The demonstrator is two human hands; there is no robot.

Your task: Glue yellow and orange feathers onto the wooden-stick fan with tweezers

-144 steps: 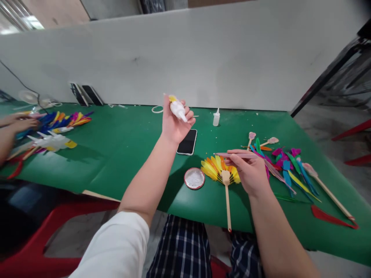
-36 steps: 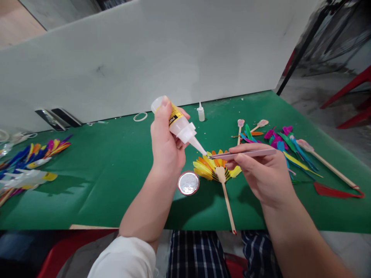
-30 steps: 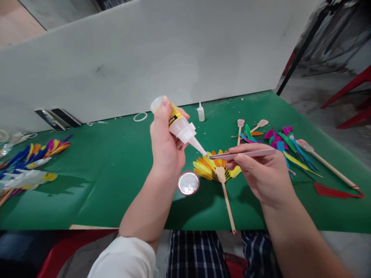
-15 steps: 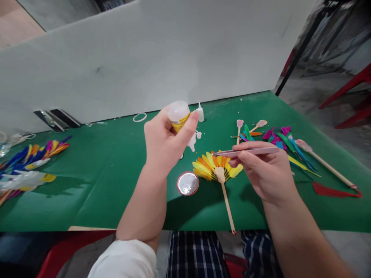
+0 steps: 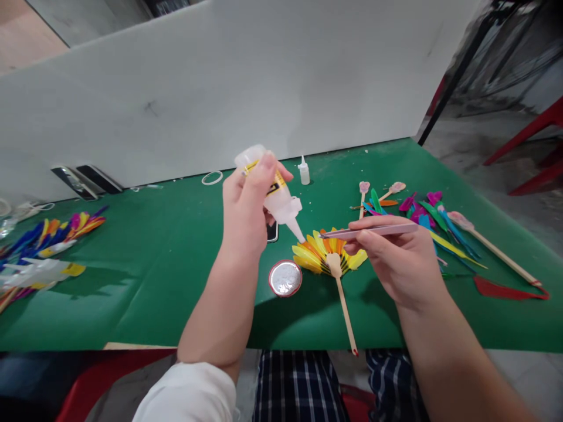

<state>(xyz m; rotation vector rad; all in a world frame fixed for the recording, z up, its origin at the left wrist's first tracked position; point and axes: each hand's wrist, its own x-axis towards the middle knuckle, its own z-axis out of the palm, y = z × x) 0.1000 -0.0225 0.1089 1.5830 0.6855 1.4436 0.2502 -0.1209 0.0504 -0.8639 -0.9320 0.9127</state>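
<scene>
Your left hand (image 5: 246, 214) was clenched round the glue bottle (image 5: 270, 187), nozzle tilted down and right, its tip just above the left edge of the feather fan (image 5: 328, 252). Your right hand (image 5: 396, 264) pinched the tweezers (image 5: 369, 231), lying level across the fan's top, points aimed at that nozzle. The fan lay flat, stick running toward you. Half a second earlier you'd turned the bottle's base toward the camera; now it was tipped back over the fan.

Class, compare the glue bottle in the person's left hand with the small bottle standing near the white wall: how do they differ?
The held glue bottle is larger, tilted nozzle-down and yellow-labelled, gripped by the left hand. The small bottle stands upright, untouched, with no label visible. Both are whitish with pointed nozzles.
</scene>
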